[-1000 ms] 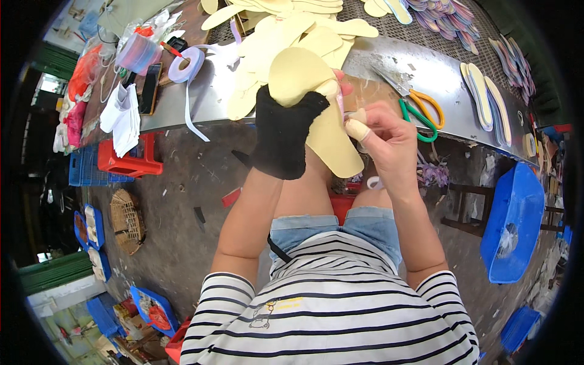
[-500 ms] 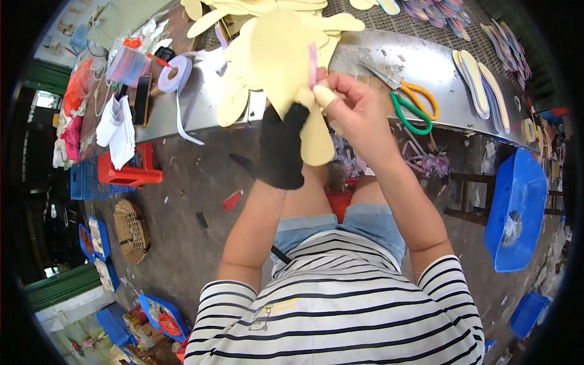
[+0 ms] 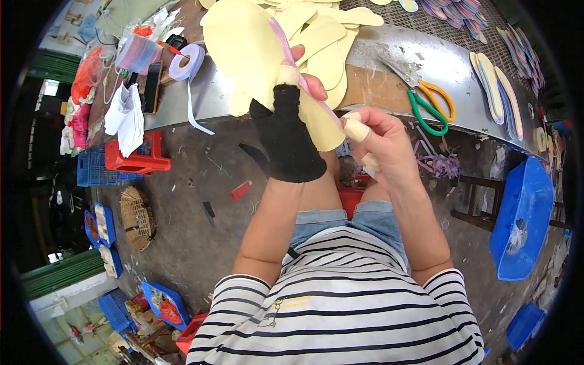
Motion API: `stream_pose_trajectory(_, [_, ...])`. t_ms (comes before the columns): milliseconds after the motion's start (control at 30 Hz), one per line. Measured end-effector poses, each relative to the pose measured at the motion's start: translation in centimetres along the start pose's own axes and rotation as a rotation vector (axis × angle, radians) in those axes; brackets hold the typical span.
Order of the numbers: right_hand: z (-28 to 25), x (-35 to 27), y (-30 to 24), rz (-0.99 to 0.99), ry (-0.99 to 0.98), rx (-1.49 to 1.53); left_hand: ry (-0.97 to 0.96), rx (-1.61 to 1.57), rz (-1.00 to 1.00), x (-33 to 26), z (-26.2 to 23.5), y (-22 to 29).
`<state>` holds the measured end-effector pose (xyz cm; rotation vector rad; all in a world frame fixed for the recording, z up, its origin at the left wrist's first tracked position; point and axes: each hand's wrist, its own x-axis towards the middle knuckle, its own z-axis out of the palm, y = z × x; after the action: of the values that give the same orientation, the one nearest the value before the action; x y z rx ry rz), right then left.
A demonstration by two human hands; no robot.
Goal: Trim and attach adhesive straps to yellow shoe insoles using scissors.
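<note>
While your left hand (image 3: 289, 140) holds the insole (image 3: 324, 129) by the tabletop's (image 3: 395, 44) near edge, your right hand (image 3: 388, 143), fingers narrow, pinches the strip's (image 3: 281, 39) near end; its length slants away leftward.

Upper left: orange bag (image 3: 87, 79), black phone (image 3: 152, 88) lying near table edge, white cloth (image 3: 126, 121) hanging over edge. Below these: red stool (image 3: 143, 163), blue crate (image 3: 93, 169) just beside it, wicker basket (image 3: 137, 219) on floor (image 3: 188, 243). Lower left: blue tray (image 3: 174, 294), red item inside. Left of centre: red scrap (image 3: 241, 191) on floor. Right: blue tub (image 3: 530, 198), tilted, clear plastic (image 3: 517, 238) inside; dark wooden frame (image 3: 471, 220) beside. Lower right corner: blue bin (image 3: 524, 325).
</note>
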<state>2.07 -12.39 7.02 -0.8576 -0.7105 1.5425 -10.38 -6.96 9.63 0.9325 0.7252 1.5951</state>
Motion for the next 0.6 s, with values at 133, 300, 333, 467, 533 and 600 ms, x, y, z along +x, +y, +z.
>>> stream_pose_trajectory(133, [1.3,-0.7,0.3,-0.187,0.034,-0.265,0.014,0.125,0.046,-0.4,1.0,0.0])
stream_pose_trajectory(300, [0.0,-0.7,0.6,-0.193,-0.019,-0.449,0.027,0.211,0.001,0.0,0.1,-0.8])
stream_pose_trajectory(333, [-0.1,-0.2,0.1,-0.196,-0.017,-0.448,-0.015,0.223,-0.067,-0.2,0.0,-0.6])
stream_pose_trajectory(467, [0.7,0.9,-0.7,-0.23,-0.037,-0.555,-0.042,0.107,-0.11,-1.3,0.4,-0.7])
stream_pose_trajectory(533, [0.8,1.3,0.3,-0.487,0.013,-0.732,-0.059,0.042,-0.144,-1.1,0.0,-0.7])
stream_pose_trajectory(600, [0.9,1.3,0.9,-0.465,0.013,-0.628,-0.029,0.017,-0.18,-1.0,-0.1,-0.6])
